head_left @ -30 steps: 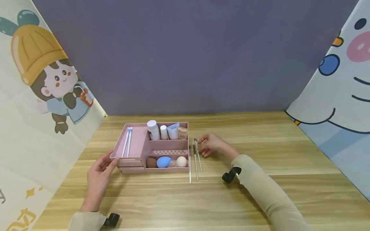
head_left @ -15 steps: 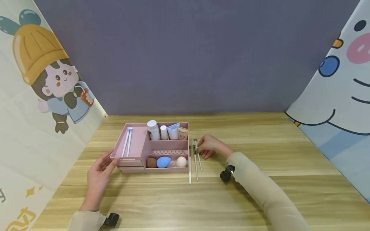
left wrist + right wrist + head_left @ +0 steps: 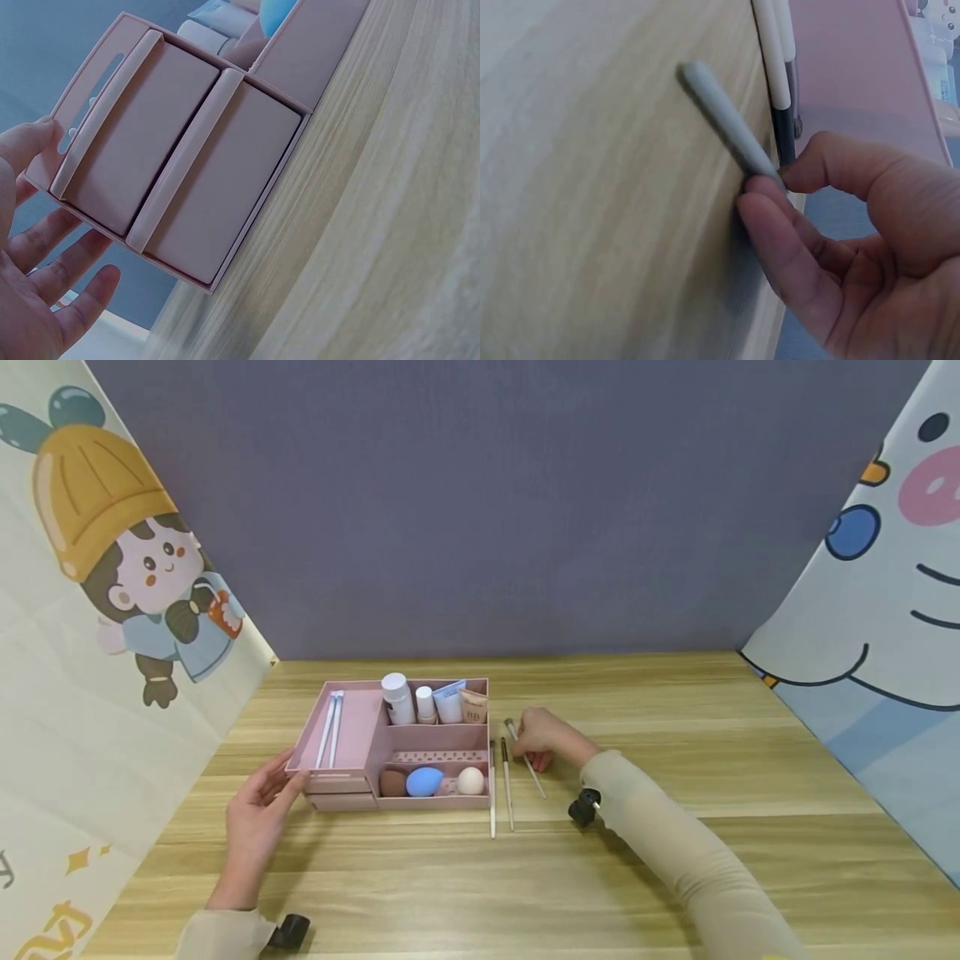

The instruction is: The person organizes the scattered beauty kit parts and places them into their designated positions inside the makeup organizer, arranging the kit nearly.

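Head view shows my right hand (image 3: pixel 542 739) pinching one slim makeup brush (image 3: pixel 525 756) just right of the pink organizer (image 3: pixel 352 739). Its handle end angles out toward me and away from the two other brushes (image 3: pixel 500 785), which lie side by side on the tabletop (image 3: pixel 675 860) against the organizer's right wall. In the right wrist view, thumb and forefinger (image 3: pixel 780 240) are closed on the grey handle (image 3: pixel 724 120) near its head end, with the shaft slanting off over the wood; I cannot tell whether the far tip is clear of the surface. My left hand (image 3: pixel 255 818) is apart, fingers straight and relaxed, resting against the organizer's front left corner. The left wrist view shows those fingers (image 3: pixel 34 247) beside the two small drawer fronts (image 3: pixel 180 165), gripping nothing.

I judge this as the pick-up of a single brush, with the grip made and the lift barely begun. The next move, as I read it, calls for raising the brush clear of its two neighbours without nudging them, then carrying it left over the organizer wall. The left tray already holds two pale sticks (image 3: pixel 330 735), the back row holds bottles and tubes (image 3: pixel 431 702), and the front row holds sponges (image 3: pixel 424 781), so a free slot needs picking. The left hand should brace the organizer.
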Tool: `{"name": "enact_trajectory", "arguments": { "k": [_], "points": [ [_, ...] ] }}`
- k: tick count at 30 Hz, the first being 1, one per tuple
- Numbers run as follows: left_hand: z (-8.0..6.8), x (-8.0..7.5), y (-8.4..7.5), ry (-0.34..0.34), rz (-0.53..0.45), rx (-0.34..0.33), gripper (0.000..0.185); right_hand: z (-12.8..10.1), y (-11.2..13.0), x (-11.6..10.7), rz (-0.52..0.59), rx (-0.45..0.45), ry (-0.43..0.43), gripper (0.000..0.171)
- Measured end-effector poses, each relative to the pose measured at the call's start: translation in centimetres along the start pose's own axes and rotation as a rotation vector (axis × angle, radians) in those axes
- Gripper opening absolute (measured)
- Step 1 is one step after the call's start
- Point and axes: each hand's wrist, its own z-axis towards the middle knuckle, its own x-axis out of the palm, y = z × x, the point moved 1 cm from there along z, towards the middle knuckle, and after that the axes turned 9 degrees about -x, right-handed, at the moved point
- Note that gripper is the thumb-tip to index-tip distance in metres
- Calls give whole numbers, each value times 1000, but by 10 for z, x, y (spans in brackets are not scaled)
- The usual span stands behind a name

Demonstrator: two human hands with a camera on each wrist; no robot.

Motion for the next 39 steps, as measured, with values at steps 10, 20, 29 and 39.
{"name": "enact_trajectory", "arguments": {
  "k": [10, 20, 29, 39],
  "points": [
    [1, 0, 2, 1, -2, -9, 41, -2, -5, 1, 17, -50, -34, 16],
    [1, -1, 1, 12, -12, 3, 42, -4, -15, 0, 110, -78, -63, 19],
    [0, 0, 1, 14, 5, 25, 42, -9, -13, -11, 280, -69, -80, 21],
    [0, -1, 2, 10, 7, 14, 43, -17, 3, -25, 328, -143, -81, 32]
  ]
}}
